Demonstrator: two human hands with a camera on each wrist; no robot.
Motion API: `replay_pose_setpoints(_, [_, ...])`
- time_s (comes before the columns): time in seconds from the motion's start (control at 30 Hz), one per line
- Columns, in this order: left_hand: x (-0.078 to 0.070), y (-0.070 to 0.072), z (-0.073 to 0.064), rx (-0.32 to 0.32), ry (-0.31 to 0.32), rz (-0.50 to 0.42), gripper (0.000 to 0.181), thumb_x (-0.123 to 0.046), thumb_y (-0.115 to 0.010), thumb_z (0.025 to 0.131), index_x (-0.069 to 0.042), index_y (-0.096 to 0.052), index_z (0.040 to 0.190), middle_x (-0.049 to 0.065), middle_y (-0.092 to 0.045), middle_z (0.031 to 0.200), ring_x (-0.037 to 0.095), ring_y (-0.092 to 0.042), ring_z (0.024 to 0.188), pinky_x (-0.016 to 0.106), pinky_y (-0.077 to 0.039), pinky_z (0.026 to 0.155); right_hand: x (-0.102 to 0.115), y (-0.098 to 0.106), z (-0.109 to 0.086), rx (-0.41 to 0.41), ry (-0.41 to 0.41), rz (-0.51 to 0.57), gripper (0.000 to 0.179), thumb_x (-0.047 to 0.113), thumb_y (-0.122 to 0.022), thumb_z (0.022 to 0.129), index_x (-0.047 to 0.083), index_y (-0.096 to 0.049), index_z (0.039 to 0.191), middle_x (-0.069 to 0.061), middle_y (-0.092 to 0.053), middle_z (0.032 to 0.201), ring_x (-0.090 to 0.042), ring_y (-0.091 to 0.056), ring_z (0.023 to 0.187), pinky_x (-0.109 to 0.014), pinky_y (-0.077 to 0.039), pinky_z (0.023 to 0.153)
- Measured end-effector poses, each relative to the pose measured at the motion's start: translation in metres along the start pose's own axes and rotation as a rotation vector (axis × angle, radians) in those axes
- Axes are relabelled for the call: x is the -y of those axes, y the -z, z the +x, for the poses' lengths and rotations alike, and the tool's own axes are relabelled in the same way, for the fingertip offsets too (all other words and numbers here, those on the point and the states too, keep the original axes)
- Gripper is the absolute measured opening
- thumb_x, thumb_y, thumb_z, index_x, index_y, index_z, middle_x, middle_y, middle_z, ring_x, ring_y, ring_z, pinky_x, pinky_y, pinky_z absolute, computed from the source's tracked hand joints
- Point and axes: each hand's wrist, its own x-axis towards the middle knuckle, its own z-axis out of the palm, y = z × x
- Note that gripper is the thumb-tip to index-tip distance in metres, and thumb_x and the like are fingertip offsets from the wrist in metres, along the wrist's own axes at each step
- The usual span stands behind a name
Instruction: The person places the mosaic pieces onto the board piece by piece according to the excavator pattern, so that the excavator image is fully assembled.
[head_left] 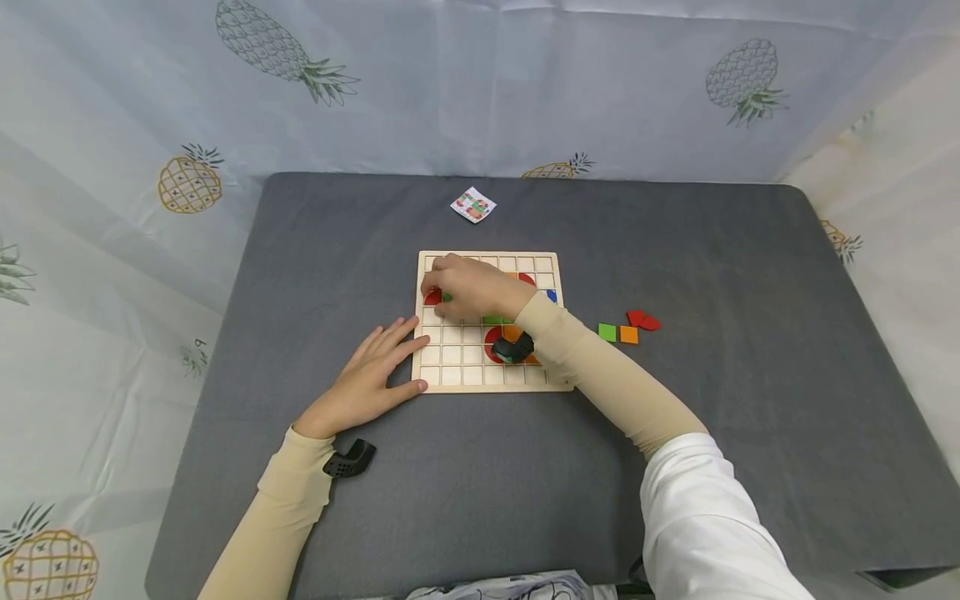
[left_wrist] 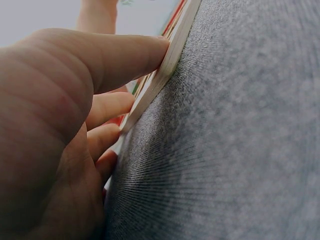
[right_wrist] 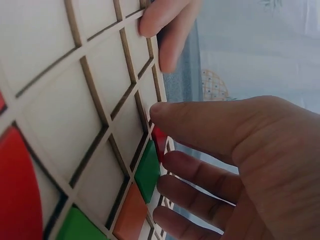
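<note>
A square wooden grid board (head_left: 453,375) lies on the grey table, with coloured pieces in some cells. My left hand (head_left: 369,375) is spread at the board's left side, fingertips and thumb (left_wrist: 135,55) against its edge. My right hand (head_left: 476,287) reaches over the left part of the board. Its thumb and index fingertip stand apart on either side of a red curved piece (head_left: 432,298), which sits in a cell beside a green piece (right_wrist: 147,170) and an orange piece (right_wrist: 131,212). My right forearm hides part of the board.
Right of the board lie a green square (head_left: 607,332), an orange square (head_left: 628,335) and red pieces (head_left: 636,317). A small patterned card (head_left: 473,205) lies behind the board. A pineapple-print curtain (head_left: 465,92) hangs behind the table.
</note>
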Motion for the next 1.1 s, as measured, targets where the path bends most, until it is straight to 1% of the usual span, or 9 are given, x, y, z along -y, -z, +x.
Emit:
replay_pose_setpoints(0.1, [-0.001,0.000,0.000,0.000,-0.001,-0.001,0.070,-0.035,-0.071,0.096,-0.016,-0.041,0.156,0.008,-0.020,0.171,0.033,-0.013,0.159,0.051,-0.003,0.130,-0.002,0.004,-0.006,-0.025,0.000,0.027,0.033,0.027,-0.064,0.099,0.015,-0.067,0.130,-0.003,-0.061,0.130,-0.020,-0.055,0.121,-0.035,-0.048,0.105])
replay_pose_setpoints(0.2, [-0.002,0.000,0.001,-0.001,-0.003,-0.002,0.070,-0.035,-0.071,0.095,-0.016,-0.042,0.156,0.009,-0.020,0.171,0.034,-0.013,0.159,0.051,-0.003,0.130,-0.004,0.012,-0.017,-0.072,0.010,0.079,0.032,0.025,-0.064,0.099,0.014,-0.068,0.129,-0.004,-0.062,0.129,-0.021,-0.056,0.119,-0.035,-0.049,0.103])
replay_pose_setpoints(0.33, [-0.003,0.000,0.002,-0.004,-0.009,-0.004,0.070,-0.035,-0.071,0.095,-0.016,-0.042,0.156,0.009,-0.020,0.171,0.034,-0.014,0.159,0.052,-0.003,0.129,-0.004,0.024,-0.040,-0.138,0.025,0.168,0.031,0.023,-0.065,0.099,0.011,-0.069,0.127,-0.007,-0.064,0.126,-0.025,-0.056,0.116,-0.037,-0.050,0.100])
replay_pose_setpoints(0.47, [-0.002,-0.001,0.002,-0.004,-0.004,-0.006,0.070,-0.034,-0.071,0.095,-0.017,-0.042,0.156,0.007,-0.019,0.171,0.033,-0.013,0.159,0.051,-0.003,0.129,-0.005,0.034,-0.065,-0.194,0.025,0.216,0.031,0.023,-0.067,0.098,0.010,-0.069,0.126,-0.008,-0.065,0.124,-0.028,-0.056,0.116,-0.037,-0.050,0.099])
replay_pose_setpoints(0.63, [-0.001,-0.001,0.001,0.003,0.013,-0.012,0.070,-0.034,-0.071,0.095,-0.018,-0.041,0.156,0.005,-0.017,0.172,0.031,-0.012,0.160,0.050,-0.003,0.129,-0.011,0.041,-0.096,-0.247,-0.011,0.228,0.030,0.024,-0.068,0.098,0.014,-0.069,0.126,0.000,-0.064,0.123,-0.021,-0.056,0.113,-0.036,-0.051,0.096])
replay_pose_setpoints(0.7, [-0.002,-0.001,0.001,0.003,0.016,-0.015,0.070,-0.034,-0.071,0.095,-0.018,-0.041,0.156,0.005,-0.017,0.172,0.031,-0.012,0.160,0.050,-0.003,0.129,-0.015,0.043,-0.108,-0.265,-0.028,0.235,0.028,0.023,-0.069,0.098,0.016,-0.069,0.125,0.002,-0.064,0.121,-0.019,-0.055,0.109,-0.037,-0.051,0.092])
replay_pose_setpoints(0.87, [-0.001,-0.002,0.000,0.000,0.021,-0.016,0.069,-0.033,-0.071,0.096,-0.017,-0.041,0.156,0.005,-0.017,0.171,0.031,-0.012,0.160,0.051,-0.004,0.129,-0.026,0.044,-0.137,-0.327,-0.060,0.230,0.028,0.021,-0.069,0.098,0.014,-0.069,0.125,-0.001,-0.064,0.119,-0.017,-0.053,0.103,-0.036,-0.050,0.083])
replay_pose_setpoints(1.0, [-0.002,-0.002,0.000,0.000,0.027,-0.015,0.069,-0.033,-0.071,0.095,-0.017,-0.042,0.156,0.005,-0.017,0.172,0.031,-0.012,0.160,0.051,-0.003,0.129,-0.039,0.042,-0.162,-0.382,-0.100,0.230,0.030,0.018,-0.071,0.096,0.010,-0.068,0.125,-0.004,-0.065,0.119,-0.017,-0.053,0.104,-0.037,-0.051,0.083])
replay_pose_setpoints(1.1, [-0.002,-0.002,0.000,-0.009,0.017,-0.015,0.069,-0.034,-0.071,0.095,-0.017,-0.042,0.155,0.005,-0.018,0.171,0.032,-0.012,0.159,0.051,-0.004,0.129,-0.049,0.039,-0.180,-0.408,-0.169,0.250,0.031,0.018,-0.071,0.096,0.010,-0.067,0.126,-0.003,-0.064,0.120,-0.018,-0.054,0.106,-0.040,-0.052,0.087])
